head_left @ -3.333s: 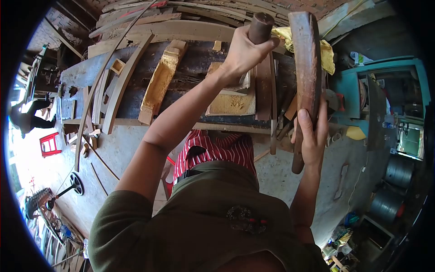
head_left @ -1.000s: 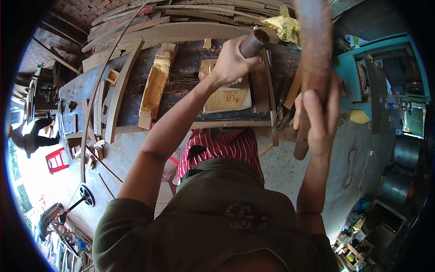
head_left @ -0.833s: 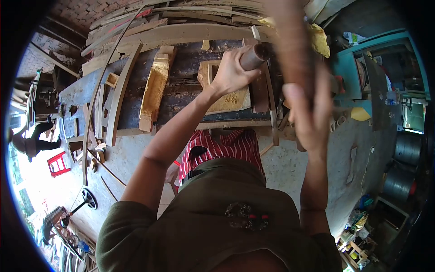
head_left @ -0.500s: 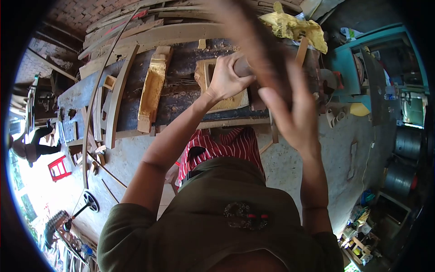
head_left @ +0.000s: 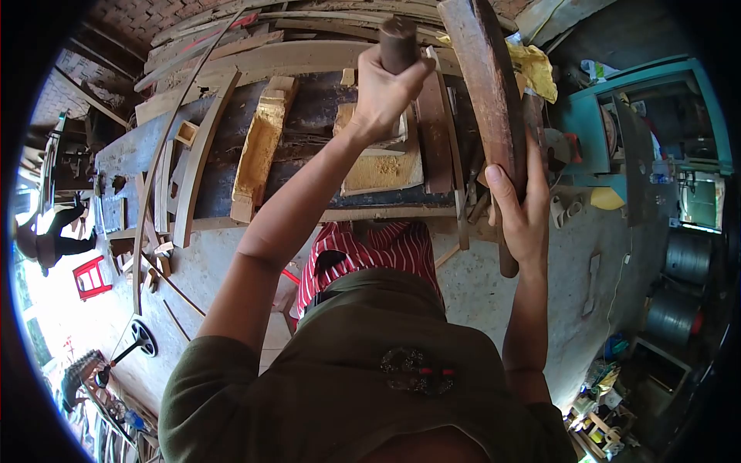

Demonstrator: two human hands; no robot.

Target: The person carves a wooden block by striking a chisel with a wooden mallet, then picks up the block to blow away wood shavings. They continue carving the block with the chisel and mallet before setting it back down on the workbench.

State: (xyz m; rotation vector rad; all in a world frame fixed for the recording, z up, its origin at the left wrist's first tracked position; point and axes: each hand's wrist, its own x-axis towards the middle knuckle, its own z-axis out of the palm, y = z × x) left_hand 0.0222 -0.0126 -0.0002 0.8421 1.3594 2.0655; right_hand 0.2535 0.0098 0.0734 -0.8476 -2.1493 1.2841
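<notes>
My left hand (head_left: 390, 96) is closed around the dark, round wooden handle of what looks like a chisel (head_left: 399, 46), its butt facing up at me; the blade is hidden below my fist. Under that hand lies a pale wooden block (head_left: 384, 176) with sawdust on its surface. My right hand (head_left: 522, 208) grips a long, heavy wooden club (head_left: 485, 77) near its narrow lower end. The club's broad end rises away from me, to the right of the chisel handle and apart from it.
On the dark workbench (head_left: 309, 158) lie a hollowed yellowish timber (head_left: 258, 147), a reddish-brown board (head_left: 434, 139) and long strips. Planks are stacked behind. A teal cabinet (head_left: 590, 131) stands at right, with a red stool (head_left: 93, 278) on the floor at left. Another person is at far left.
The club, blurred and slanting over my left hand before, has swung right and now stands steeper and apart. My left hand has risen away from me with the handle.
</notes>
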